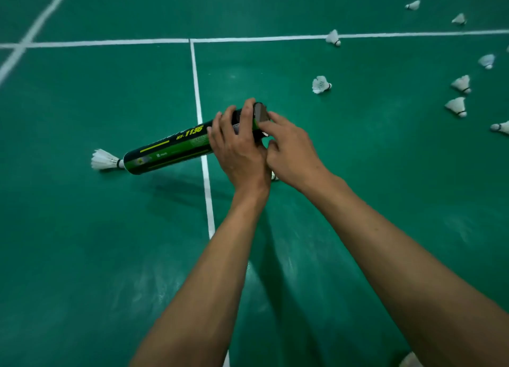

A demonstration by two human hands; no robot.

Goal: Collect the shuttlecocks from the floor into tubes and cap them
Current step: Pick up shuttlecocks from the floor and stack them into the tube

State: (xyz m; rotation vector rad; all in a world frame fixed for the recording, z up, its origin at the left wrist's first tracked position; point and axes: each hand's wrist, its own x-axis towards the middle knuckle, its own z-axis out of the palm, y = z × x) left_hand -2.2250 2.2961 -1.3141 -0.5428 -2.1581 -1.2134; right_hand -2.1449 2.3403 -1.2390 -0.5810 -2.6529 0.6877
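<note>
A black and green shuttlecock tube (168, 150) is held nearly level above the green court floor, its far end pointing right. My left hand (237, 143) grips the tube near that end, fingers wrapped over it. My right hand (289, 149) pinches the dark cap (261, 111) at the tube's right end, with thumb and fingers on its rim. A white shuttlecock (104, 160) shows at the tube's left end; whether it lies on the floor or pokes from the tube I cannot tell. Another cork tip (274, 176) peeks out below my hands.
Several white shuttlecocks lie scattered on the floor at the right, among them one (321, 84) close to my hands, one on the white line (333, 38) and one at the bottom right edge (411, 360). White court lines (205, 174) cross the floor.
</note>
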